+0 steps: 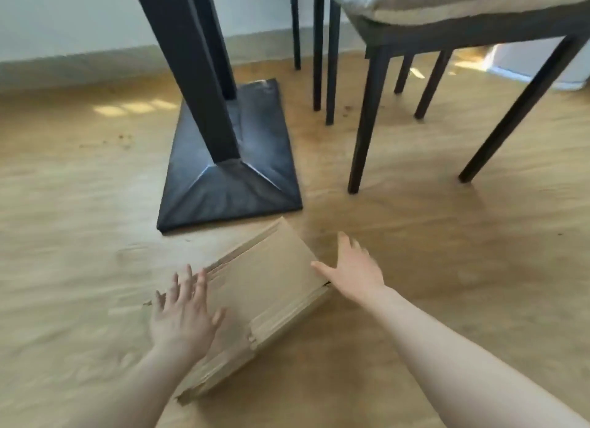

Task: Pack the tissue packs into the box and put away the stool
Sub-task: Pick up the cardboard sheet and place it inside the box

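Observation:
A brown cardboard box [268, 287] lies on the wooden floor, its flaps closed over the top, blurred by motion. My left hand [182, 316] is spread flat, fingers apart, over the box's near left part. At the box's right edge my right hand [351, 271] is open, thumb touching the edge and fingers splayed beyond it. Neither hand grips anything. No tissue packs show. A stool or chair [447, 22] with a pale cushion and dark legs stands at the upper right.
A black table pedestal [194, 76] rises from a flat black base plate [255, 159] just beyond the box. More dark chair legs [319, 60] stand behind it. A pale wall and skirting run along the far left.

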